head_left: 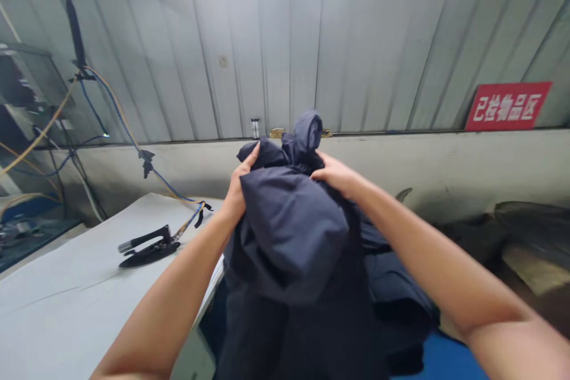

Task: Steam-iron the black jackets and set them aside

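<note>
A dark navy garment (294, 219) hangs from both of my hands in the middle of the head view, its upper part bunched and its lower part falling towards me. My left hand (241, 183) grips its left upper edge, thumb showing on top. On the opposite side my right hand (333, 172) holds the gathered cloth, with some fingers hidden behind it. Which kind of garment it is, I cannot tell. More dark folded cloth (396, 285) lies behind and to the right, below my right forearm.
To the left, an iron (149, 247) with a hose and cord rests on a white ironing table (57, 297). A red sign (509, 106) leans against the metal wall (378, 41). A small canister (255, 127) stands on the ledge. Dark bags (534, 228) lie at right.
</note>
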Available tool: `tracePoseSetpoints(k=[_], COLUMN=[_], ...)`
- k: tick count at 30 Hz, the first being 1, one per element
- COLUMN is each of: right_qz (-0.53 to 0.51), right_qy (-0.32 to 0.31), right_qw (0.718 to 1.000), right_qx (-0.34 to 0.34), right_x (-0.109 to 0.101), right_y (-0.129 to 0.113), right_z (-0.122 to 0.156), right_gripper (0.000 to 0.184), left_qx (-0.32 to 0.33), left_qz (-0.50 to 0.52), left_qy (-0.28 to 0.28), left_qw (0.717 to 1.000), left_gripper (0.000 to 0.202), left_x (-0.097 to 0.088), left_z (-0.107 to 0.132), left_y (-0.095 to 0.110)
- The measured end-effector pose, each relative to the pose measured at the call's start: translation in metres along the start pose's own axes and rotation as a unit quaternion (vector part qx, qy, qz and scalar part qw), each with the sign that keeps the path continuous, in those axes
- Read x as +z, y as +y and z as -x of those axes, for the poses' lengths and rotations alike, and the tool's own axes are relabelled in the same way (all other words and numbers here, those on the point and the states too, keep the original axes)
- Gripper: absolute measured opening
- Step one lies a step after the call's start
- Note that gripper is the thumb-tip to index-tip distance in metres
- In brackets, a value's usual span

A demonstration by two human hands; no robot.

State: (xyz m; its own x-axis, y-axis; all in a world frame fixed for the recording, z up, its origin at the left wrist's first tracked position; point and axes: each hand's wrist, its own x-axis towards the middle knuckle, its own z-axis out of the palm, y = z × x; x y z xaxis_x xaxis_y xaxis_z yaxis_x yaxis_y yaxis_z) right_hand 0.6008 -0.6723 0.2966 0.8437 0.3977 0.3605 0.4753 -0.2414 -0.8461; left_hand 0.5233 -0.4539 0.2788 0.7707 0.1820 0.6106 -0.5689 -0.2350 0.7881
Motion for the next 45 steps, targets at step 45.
tracePoseSetpoints(k=[45], right_qz=[0.391], right_qy=[-0.057], right_qw=[0.907], right_qx=[0.146], right_x=[-0.111], right_y=[0.247], right_z=[-0.133], right_gripper=[0.046], left_qx=[-0.141], left_qz=[-0.507], left_qy=[-0.192], left_qw=[0.829], left_gripper=[0.061], left_x=[0.208], left_z=[0.062], left_y=[-0.174])
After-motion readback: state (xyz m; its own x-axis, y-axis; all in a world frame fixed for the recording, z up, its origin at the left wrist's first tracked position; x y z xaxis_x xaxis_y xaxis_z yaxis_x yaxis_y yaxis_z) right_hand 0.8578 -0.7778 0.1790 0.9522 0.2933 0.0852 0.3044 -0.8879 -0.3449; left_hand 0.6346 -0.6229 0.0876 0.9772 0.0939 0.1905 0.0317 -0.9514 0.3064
